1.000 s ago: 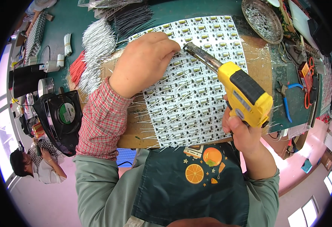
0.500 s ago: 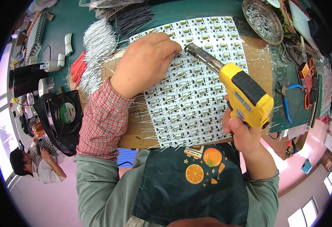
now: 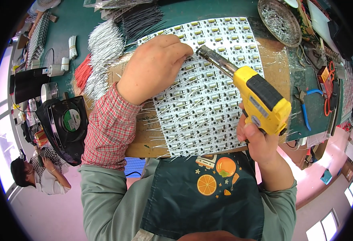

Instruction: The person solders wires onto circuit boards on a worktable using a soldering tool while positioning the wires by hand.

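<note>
A large white panel of small circuit boards [image 3: 224, 86] lies in front of me, many with thin white wires trailing left. My right hand [image 3: 255, 140] is wrapped round the grip of a yellow and black soldering gun [image 3: 265, 100]. Its metal tip points up and left, at the panel's upper part. Close beside that tip, my left hand [image 3: 154, 66] is closed in a pinch, thumb and forefinger together on what looks like a thin white wire, mostly hidden by the fingers. The left palm and wrist cover the panel's upper left edge.
Bundles of white wires [image 3: 104, 56], black wires [image 3: 142, 20] and red wires [image 3: 83, 72] lie at the far left. A black fan [image 3: 66, 120] stands left. A round dish of solder scraps [image 3: 279, 22] and blue-handled pliers [image 3: 304, 108] lie right. Another person [image 3: 44, 170] is at lower left.
</note>
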{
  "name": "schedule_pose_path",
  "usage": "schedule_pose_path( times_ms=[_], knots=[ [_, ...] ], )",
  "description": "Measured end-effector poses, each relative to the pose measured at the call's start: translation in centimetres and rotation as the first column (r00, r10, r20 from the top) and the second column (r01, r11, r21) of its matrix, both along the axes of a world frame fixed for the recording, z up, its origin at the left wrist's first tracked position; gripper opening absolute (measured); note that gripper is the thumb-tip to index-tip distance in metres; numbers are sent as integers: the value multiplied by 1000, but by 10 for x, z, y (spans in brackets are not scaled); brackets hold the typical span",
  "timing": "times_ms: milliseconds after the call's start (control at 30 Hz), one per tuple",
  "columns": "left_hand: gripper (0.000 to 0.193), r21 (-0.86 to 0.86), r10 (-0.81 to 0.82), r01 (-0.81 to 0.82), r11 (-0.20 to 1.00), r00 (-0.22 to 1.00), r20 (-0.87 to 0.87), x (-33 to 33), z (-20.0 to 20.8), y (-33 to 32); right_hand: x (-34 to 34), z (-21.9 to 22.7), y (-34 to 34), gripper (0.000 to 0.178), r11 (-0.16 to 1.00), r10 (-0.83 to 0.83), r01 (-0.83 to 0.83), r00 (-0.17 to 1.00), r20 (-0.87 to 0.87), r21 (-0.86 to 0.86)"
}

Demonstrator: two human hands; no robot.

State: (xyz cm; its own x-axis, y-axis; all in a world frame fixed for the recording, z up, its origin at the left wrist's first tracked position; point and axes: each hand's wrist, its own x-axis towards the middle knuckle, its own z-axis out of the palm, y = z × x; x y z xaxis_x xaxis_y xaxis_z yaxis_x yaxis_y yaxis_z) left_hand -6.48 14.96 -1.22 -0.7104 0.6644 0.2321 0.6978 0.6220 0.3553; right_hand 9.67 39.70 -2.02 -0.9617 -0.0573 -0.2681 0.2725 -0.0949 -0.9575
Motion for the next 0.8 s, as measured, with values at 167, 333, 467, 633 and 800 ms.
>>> schedule_pose_path(
  times_ms=[167,333,467,633,800],
  knots=[
    [13,5,-1,1,1000,1000,4,0,-1,0,2,-2,3,64,1000,-5,5,1000,3,-23],
    [13,8,-4,4,1000,1000,-1,-1,-1,-1,1,-2,2,69,998,-45,45,999,-2,-53],
    [13,4,-7,7,1000,1000,13,-1,1,-3,0,-1,3,69,997,-60,60,998,-11,-40],
    [13,-17,-18,19,1000,998,52,-6,22,-10,-10,7,9,69,999,-44,44,999,-8,7],
    [11,84,48,-47,995,999,-16,-9,16,-1,-19,14,8,69,999,-29,30,998,-54,16]
  ],
)
